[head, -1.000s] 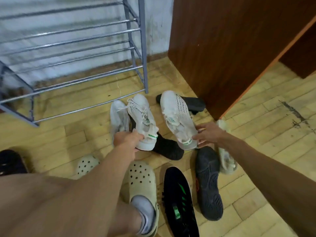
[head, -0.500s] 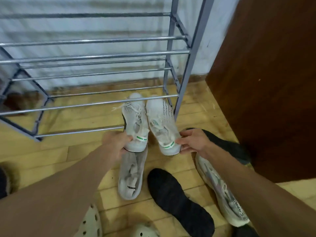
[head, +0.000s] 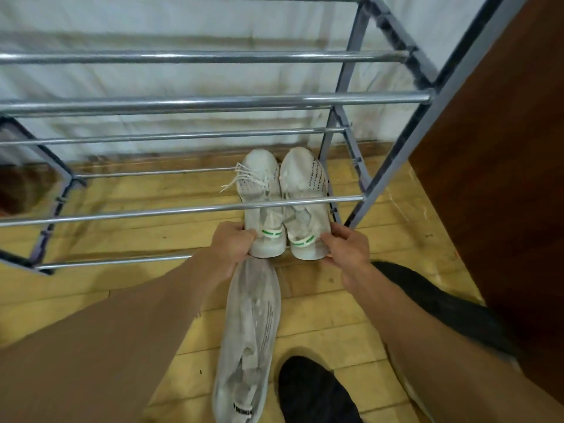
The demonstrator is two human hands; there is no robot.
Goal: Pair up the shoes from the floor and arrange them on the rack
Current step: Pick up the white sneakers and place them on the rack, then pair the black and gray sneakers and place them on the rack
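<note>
Head view is showing the left white sneaker [head: 259,196] and the right white sneaker [head: 305,184], both with green heel tabs, lying side by side and touching on the lowest tier of the rack [head: 183,103]. Their toes are pointing at the wall [head: 183,77], and their heels are sitting about at the tier's front bar [head: 116,261]. A higher bar [head: 152,212] is crossing in front of their middles. The left hand [head: 233,248] is curling its grip round the heel of the left one, and the right hand [head: 348,248] is pinching the heel of the right one between thumb and fingers. Whether the soles are bearing fully on the bars, I cannot tell. To my eye the placing is nearly done. Doing it well is meaning sliding both in together, heels level over the front bar. It is also meaning minding the loose lace [head: 235,181] trailing off the left shoe, then releasing without nudging either askew. Just behind the left hand a grey sneaker [head: 247,340] is lying on the floor [head: 320,325]. A black shoe [head: 314,392] is sitting beside it, and a second black shoe [head: 442,303] is lying past the right forearm, near the brown cabinet [head: 503,193]. All three are looking unpaired as yet.
</note>
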